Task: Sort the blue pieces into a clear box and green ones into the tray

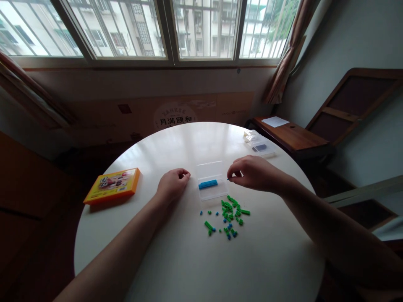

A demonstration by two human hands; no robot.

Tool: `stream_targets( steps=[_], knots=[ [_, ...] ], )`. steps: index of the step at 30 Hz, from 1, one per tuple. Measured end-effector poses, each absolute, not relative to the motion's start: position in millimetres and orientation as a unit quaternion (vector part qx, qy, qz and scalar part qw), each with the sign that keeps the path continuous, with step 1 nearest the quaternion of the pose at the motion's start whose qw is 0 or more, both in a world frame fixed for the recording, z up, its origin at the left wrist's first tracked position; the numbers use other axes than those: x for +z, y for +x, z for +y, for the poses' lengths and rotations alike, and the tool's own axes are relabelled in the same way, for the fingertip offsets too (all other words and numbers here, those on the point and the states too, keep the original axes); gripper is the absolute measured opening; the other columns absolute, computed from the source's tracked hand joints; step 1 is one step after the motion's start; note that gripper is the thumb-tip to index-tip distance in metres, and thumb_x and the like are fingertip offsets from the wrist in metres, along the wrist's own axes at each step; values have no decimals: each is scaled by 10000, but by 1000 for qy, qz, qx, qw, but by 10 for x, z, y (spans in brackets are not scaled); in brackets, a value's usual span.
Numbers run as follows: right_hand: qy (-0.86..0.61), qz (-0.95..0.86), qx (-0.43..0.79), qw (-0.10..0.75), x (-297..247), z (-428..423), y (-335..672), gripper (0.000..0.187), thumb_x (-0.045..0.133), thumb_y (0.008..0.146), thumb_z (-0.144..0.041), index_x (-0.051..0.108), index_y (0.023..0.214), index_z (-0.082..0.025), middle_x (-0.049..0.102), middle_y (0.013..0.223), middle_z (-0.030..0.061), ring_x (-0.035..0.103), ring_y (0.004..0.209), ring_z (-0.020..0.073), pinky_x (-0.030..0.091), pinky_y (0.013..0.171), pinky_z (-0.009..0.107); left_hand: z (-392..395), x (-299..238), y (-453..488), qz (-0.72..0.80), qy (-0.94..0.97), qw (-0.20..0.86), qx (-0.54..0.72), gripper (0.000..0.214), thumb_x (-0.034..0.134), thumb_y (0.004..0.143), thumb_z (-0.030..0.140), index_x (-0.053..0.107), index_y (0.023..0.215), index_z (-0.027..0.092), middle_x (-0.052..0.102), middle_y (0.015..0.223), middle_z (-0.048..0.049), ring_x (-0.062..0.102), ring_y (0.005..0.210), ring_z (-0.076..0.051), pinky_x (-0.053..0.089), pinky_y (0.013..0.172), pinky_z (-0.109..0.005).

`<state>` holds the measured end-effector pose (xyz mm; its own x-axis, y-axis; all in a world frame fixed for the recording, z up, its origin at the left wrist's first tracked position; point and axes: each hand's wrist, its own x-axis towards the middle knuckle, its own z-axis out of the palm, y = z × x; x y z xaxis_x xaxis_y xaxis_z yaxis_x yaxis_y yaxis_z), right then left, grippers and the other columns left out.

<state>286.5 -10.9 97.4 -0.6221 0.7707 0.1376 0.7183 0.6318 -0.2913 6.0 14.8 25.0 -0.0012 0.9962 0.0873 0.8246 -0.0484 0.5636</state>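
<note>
My left hand (172, 183) rests on the round white table (176, 260) with its fingers curled in, just left of a clear plastic tray (211, 171). A row of joined blue bricks (208, 184) lies in that tray. My right hand (252, 172) hovers at the tray's right edge, thumb and fingers pinched on a tiny blue piece (228, 179). Below the tray, a loose pile of small green and blue bricks (229, 216) is scattered on the table.
An orange box (112, 185) lies at the table's left edge. A clear box with a dark piece (260, 148) sits at the far right rim. A wooden side table with a sheet of paper (275, 121) stands beyond, under the window.
</note>
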Motion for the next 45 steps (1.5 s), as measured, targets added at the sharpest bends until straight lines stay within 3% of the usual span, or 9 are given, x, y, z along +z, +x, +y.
stream_targets(
  steps=[5,10,16,21,24,32,39,45],
  knots=[
    [-436,-893,82,69,953,-46,2715,182,602,801,-195,760,876,-242,732,843,-2,615,763,142,373,639,254,338,292,7,668,686,216,193,212,606,723,386,740,749,224,713,693,-43,606,584,-200,388,519,-284],
    [-457,-886,70,38,881,29,2610,192,590,799,-191,758,865,-254,736,867,1,626,784,159,362,612,255,386,300,-17,665,685,227,190,251,567,758,393,730,777,202,709,664,-53,610,549,-190,404,496,-275],
    [-477,-876,64,33,784,-7,2525,205,557,841,-222,754,888,-246,723,940,25,623,804,165,375,625,261,269,336,-61,629,715,251,175,325,564,771,469,734,904,226,729,770,-41,634,609,-194,419,516,-264],
    [-495,-866,62,44,734,-79,2481,208,548,856,-252,755,885,-249,707,943,32,618,784,163,375,615,259,189,438,-144,561,761,305,113,456,601,736,581,726,1004,235,727,906,-54,648,712,-211,476,627,-279],
    [-502,-862,63,31,717,-91,2470,205,557,859,-278,755,906,-253,711,943,38,624,777,171,373,602,260,113,483,-106,545,763,331,107,494,601,742,592,707,1060,229,729,882,-57,649,714,-218,466,629,-281],
    [-524,-851,28,-10,681,-55,2411,225,537,854,-264,759,893,-254,717,907,60,635,767,194,368,597,272,-3,452,138,539,762,340,114,437,593,745,575,683,992,226,715,736,-33,623,635,-217,416,561,-279],
    [-540,-841,-8,-31,621,-46,2331,249,511,879,-267,752,843,-217,707,868,81,625,726,188,331,561,269,-10,381,150,559,758,318,106,395,609,744,530,662,1005,238,733,807,-30,656,694,-227,428,588,-285],
    [-536,-844,-5,8,636,-141,2412,269,495,902,-280,756,968,-292,700,891,25,604,671,144,300,523,253,-16,354,170,568,747,328,108,371,582,768,522,660,986,232,745,809,-36,665,676,-226,430,566,-289]
  ],
)
